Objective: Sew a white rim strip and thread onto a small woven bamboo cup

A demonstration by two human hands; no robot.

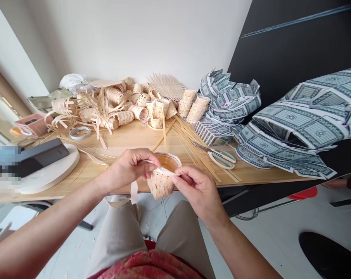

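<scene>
A small woven basket (159, 184) is held above the lap, just in front of the edge of the counter (128, 143), and is gripped near its rim by the closed left hand (131, 168). A pale strip (166, 171) is pinched against the rim by the right hand (197, 190), which is also closed. Scissors (218, 157) lie on the counter beyond the right hand, beside thin wooden sticks (192, 145). A tape roll (80, 133) is placed to the left, and woven cups (134, 110) and patterned folded paper (230, 97) are heaped further back
</scene>
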